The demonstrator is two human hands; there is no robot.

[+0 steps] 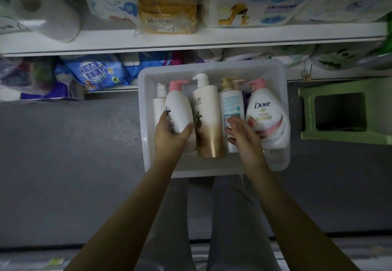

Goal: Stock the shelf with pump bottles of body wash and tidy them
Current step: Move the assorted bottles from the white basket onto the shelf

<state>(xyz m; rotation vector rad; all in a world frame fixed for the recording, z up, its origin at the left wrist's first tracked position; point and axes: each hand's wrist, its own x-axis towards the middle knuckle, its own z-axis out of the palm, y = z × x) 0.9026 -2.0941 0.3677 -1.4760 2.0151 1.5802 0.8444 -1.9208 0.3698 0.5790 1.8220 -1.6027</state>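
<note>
In the middle of the frame, a white rectangular plastic bin (213, 68) holds five pump bottles lying side by side, pumps toward the top. The left hand (169, 133) is wrapped around the lower half of a white oval bottle with a pink pump (179, 106), covering most of its label. Just left of it, a slim white bottle with a white pump (159, 100) is half hidden behind that bottle and the hand. Right of centre lie a tall white-and-gold Olay bottle (209, 122) and a white bottle with a pale blue label and gold pump (231, 103). The right hand (244, 133) rests open, fingers spread, on that bottle's lower part and against a white Dove bottle with a pink pump (268, 117).

A purple item between those two bottles is barely visible. The bin's near end is bare. A white shelf board (191, 39) crosses the upper frame; its blurred packages run off the top. A green plastic stool (339, 113) at the right is cut by the edge. Grey floor (74, 164) lies open at left.
</note>
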